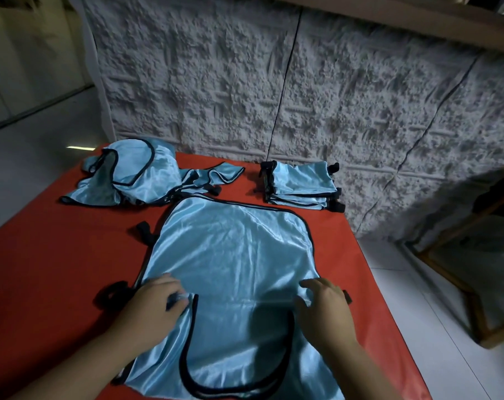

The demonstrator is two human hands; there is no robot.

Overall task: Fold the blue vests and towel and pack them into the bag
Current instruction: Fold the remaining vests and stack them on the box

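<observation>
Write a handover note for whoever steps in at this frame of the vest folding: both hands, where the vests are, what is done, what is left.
Left hand: grips the flat vest at its left shoulder.
Right hand: fingers curled on the right shoulder; whether they pinch the cloth is unclear.
The flat vest lies spread on the red table, not yet folded.
Done: a folded stack sits at the far right of the table.
Left: fold this vest, then the unfolded heap at far left. No towel or bag is in view; packing has not visibly begun.
</observation>
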